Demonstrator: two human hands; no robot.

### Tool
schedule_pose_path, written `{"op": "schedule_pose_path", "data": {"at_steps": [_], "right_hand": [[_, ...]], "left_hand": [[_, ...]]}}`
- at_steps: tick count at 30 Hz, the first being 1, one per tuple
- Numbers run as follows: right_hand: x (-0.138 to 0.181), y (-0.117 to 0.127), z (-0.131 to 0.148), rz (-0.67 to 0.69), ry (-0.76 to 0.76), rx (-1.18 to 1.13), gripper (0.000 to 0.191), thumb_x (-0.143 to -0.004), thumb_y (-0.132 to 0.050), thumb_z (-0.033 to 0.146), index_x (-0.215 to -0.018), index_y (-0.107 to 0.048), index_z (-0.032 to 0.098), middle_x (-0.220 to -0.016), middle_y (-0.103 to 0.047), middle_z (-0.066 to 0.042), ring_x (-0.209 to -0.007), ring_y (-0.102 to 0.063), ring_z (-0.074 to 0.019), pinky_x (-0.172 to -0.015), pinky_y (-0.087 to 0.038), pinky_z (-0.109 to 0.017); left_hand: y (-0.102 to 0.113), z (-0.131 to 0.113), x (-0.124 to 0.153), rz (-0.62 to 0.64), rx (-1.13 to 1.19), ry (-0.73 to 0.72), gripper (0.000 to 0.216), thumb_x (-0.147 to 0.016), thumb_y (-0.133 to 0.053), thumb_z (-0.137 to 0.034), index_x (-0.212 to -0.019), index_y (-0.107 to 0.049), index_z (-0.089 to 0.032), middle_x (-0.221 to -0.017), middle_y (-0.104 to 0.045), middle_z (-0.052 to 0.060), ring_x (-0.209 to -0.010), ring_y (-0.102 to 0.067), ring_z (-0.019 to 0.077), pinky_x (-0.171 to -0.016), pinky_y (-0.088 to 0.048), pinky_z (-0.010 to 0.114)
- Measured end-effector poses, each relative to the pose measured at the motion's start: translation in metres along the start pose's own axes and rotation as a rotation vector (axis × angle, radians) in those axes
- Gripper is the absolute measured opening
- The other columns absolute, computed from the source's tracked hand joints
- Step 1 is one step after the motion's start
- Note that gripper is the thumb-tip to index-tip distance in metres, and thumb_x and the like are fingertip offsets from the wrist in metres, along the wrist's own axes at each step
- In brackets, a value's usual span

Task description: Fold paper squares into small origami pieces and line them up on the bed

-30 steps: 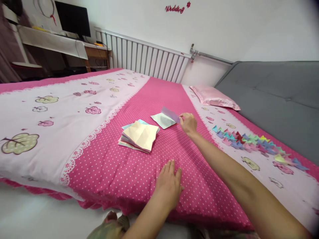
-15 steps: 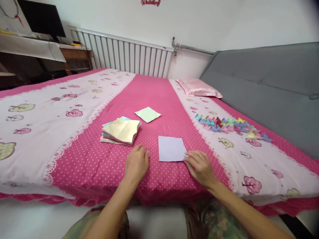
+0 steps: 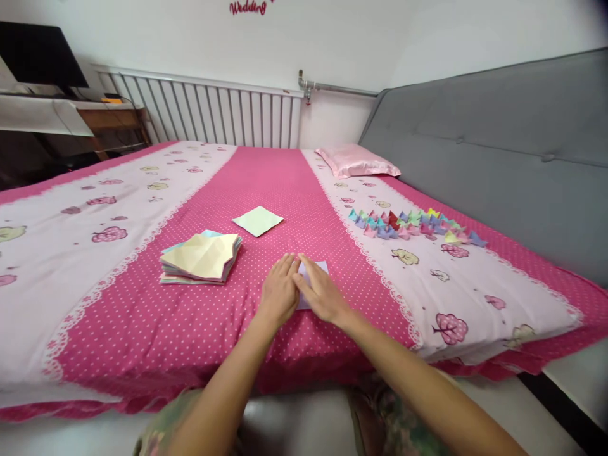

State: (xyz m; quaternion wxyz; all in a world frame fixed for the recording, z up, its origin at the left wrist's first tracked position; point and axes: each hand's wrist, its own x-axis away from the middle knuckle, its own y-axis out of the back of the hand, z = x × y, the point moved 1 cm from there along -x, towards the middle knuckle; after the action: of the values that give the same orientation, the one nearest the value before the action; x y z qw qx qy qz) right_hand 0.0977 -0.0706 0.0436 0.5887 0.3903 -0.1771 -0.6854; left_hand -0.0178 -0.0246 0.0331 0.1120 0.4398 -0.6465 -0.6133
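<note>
Now we press our left hand (image 3: 280, 292) and right hand (image 3: 320, 294) flat, gripping nothing, on the lilac paper sheet (image 3: 317, 268) on the bed (image 3: 304, 190); a first fold seems in hand, needing its edges matched squarely.

Matt paper sheet (image 3: 317, 268), cloth bedspread (image 3: 294, 190)

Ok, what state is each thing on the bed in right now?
lavender sheet: flat on the bed, mostly under both hands
left hand: open, pressing on the sheet
right hand: open, pressing on the sheet, touching the left hand
paper stack: piled, top sheet creased, untouched
green sheet: flat, alone, untouched
folded pieces: folded, in a row, untouched
</note>
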Motion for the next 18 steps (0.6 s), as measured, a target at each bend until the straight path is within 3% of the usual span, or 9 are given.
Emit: {"op": "schedule_pose_path", "data": {"at_steps": [3, 6, 18], "right_hand": [[-0.014, -0.024, -0.011, 0.095, -0.061, -0.015, 0.063, -0.089, -0.013, 0.051, -0.138, -0.023, 0.013, -0.144, -0.027, -0.009, -0.134, -0.018, -0.0183, -0.109, -0.017, -0.037], [-0.015, -0.038, -0.027, 0.160, -0.107, 0.059, 0.066, -0.089, -0.010, 0.051, -0.138, -0.023, 0.010, -0.145, -0.024, -0.010, -0.134, -0.016, -0.0191, -0.109, -0.012, -0.037], [-0.002, -0.031, -0.053, 0.171, -0.123, 0.306, 0.068, -0.086, -0.013, 0.057, -0.139, -0.023, 0.014, -0.146, -0.021, -0.009, -0.135, -0.012, -0.0216, -0.109, -0.005, -0.039]], "left_hand": [[-0.020, 0.002, -0.005, 0.141, -0.027, -0.057, 0.052, -0.084, -0.033, -0.024, -0.134, -0.031, -0.008, -0.140, -0.032, 0.016, -0.131, -0.024, 0.0226, -0.106, -0.023, 0.042], [-0.035, 0.007, -0.002, 0.250, -0.075, -0.077, 0.054, -0.084, -0.033, -0.026, -0.135, -0.030, -0.008, -0.141, -0.029, 0.016, -0.132, -0.023, 0.0227, -0.107, -0.020, 0.040], [-0.037, 0.023, 0.001, 0.257, -0.134, -0.051, 0.050, -0.089, -0.020, -0.031, -0.134, -0.034, -0.013, -0.140, -0.034, 0.011, -0.131, -0.026, 0.0204, -0.107, -0.018, 0.038]]}}
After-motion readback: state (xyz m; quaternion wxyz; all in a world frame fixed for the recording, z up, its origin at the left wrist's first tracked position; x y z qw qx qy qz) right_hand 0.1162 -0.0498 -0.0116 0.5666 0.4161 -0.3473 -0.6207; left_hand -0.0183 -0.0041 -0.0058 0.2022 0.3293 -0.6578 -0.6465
